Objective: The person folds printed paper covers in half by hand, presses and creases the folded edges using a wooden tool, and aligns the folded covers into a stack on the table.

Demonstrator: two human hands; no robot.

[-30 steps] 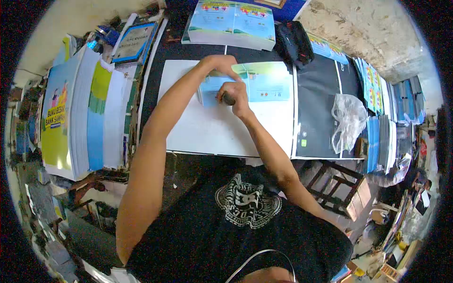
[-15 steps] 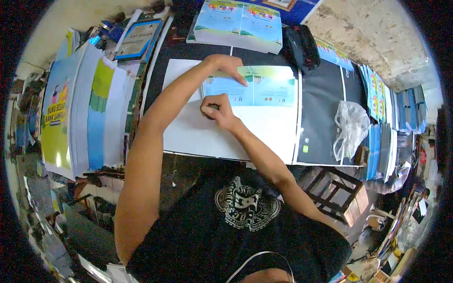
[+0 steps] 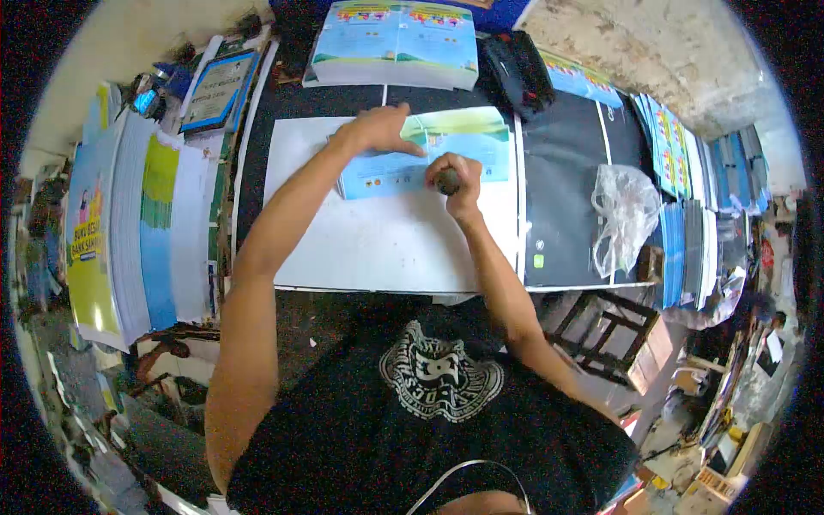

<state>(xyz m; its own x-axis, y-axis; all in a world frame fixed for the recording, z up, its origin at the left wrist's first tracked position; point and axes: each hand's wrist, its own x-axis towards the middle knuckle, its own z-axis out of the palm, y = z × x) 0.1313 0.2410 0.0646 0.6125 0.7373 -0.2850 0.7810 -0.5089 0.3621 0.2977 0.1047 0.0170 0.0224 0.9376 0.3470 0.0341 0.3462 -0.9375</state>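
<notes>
A light-blue and green printed sheet (image 3: pixel 386 175) lies on a white board (image 3: pixel 360 249), with a line down its middle. On its upper left part, my left hand (image 3: pixel 382 129) rests open, palm down, thumb apart from the fingers. My right hand (image 3: pixel 462 178) is closed around a dark, rounded object (image 3: pixel 447 181) and is over the sheet near its middle line. Only the object's blunt end shows; its kind is unclear, and my fingers hide the rest. Whether it touches the paper cannot be made out.
A thick stack of printed sheets (image 3: pixel 390 73) stands at the back, beside a black bag-like item (image 3: pixel 519 75). A clear plastic bag (image 3: pixel 627 219) lies on the right. Tall stacks of books (image 3: pixel 94 240) rise on the left. A wooden stool (image 3: pixel 614 339) stands below the table's right end.
My right hand, with the dark object, has moved right and up from the sheet's lower left corner to its middle. My left hand stays on the sheet. The camera view has shifted slightly.
</notes>
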